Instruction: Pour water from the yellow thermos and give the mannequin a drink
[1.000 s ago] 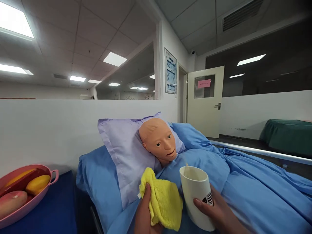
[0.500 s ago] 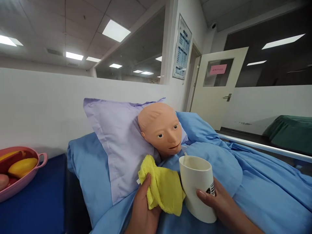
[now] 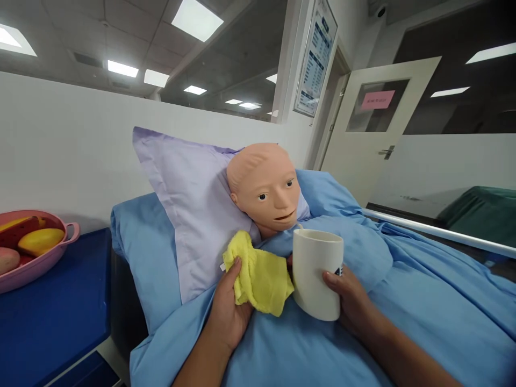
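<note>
A yellow towel (image 3: 258, 277) is gripped in my left hand (image 3: 229, 306), thumb on top, its loose end hanging toward the mug. My right hand (image 3: 350, 293) is wrapped round a white mug (image 3: 316, 274) with a dark printed mark. The mug is nearly upright, and I cannot see what is inside it. Just beyond both hands, a mannequin head (image 3: 264, 188) rests on a lilac pillow (image 3: 193, 209), its mouth slightly parted. A blue quilt (image 3: 346, 344) covers the bed below the chin and under my hands.
On the left, a pink basin (image 3: 44, 266) with fruit stands on a blue bedside tabletop (image 3: 56, 317). A white bed rail (image 3: 443, 234) runs along the right side. Behind are a white wall (image 3: 60, 145) and an open door (image 3: 374, 118).
The camera view has tilted down, so most things sit higher in the picture. The mug looks more upright and its opening shows less. Both hands keep their hold.
</note>
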`<state>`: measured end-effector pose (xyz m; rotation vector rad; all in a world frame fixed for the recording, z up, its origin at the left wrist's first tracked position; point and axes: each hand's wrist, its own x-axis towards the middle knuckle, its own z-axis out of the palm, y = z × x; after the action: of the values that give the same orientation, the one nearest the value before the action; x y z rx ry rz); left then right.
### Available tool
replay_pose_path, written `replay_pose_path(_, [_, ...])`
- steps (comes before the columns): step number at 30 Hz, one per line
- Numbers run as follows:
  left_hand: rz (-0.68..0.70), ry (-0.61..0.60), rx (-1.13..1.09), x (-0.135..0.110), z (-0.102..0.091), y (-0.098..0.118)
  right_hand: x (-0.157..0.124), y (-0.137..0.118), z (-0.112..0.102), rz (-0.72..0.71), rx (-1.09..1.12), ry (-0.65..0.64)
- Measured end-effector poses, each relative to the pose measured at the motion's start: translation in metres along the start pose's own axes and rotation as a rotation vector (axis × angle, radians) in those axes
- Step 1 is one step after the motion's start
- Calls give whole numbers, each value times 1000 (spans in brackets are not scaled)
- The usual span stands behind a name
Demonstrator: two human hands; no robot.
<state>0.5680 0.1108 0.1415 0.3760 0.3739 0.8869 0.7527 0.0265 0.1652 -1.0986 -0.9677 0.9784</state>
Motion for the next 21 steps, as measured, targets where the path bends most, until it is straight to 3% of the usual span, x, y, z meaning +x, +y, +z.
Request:
replay_pose_path(8, [57, -29, 24, -6, -1, -3, -5, -6, -2, -18, 44, -148])
replay_pose_path(21, [83, -62, 37, -12, -5, -5, -3, -6, -4, -1, 20, -195])
